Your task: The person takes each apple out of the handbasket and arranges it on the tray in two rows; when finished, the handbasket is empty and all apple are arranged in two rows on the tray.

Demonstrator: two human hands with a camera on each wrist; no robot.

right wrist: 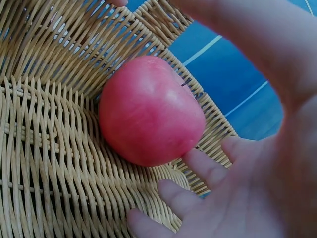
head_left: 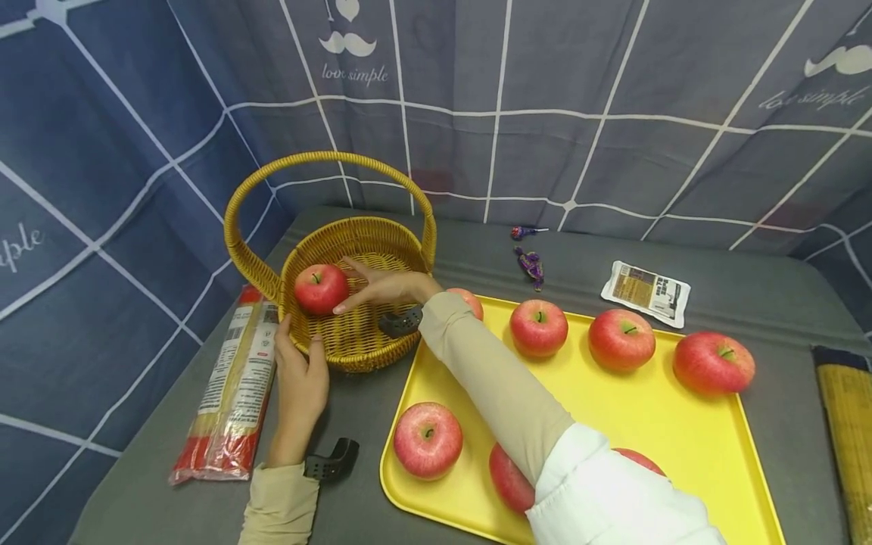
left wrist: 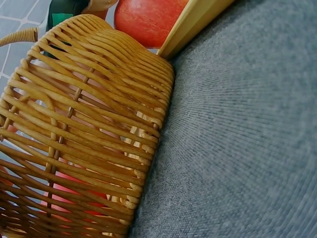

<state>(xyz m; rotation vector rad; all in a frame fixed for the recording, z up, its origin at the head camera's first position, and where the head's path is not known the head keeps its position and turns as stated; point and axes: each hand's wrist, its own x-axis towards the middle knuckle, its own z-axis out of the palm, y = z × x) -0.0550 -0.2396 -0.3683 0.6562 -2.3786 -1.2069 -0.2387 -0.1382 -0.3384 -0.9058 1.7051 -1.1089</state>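
Note:
A wicker basket (head_left: 354, 356) with a tall hooped handle stands at the left of the table. Inside it, against the left wall, lies a red apple (head_left: 320, 289). My right hand (head_left: 384, 288) reaches into the basket with fingers and thumb spread beside this apple. In the right wrist view, a fingertip comes right up to the lower side of the apple (right wrist: 151, 111). At the near left rim, my left hand (head_left: 301, 386) grips the basket, thumb over the edge and fingers along the outside. The left wrist view shows mostly the woven basket wall (left wrist: 94, 114).
A yellow tray (head_left: 708, 446) holds several apples, partly covered by my right arm. Left of the basket lies a long red-ended packet (head_left: 232, 386). Behind the tray are a lollipop (head_left: 524, 232), a purple-wrapped candy (head_left: 530, 265) and a white pouch (head_left: 646, 294).

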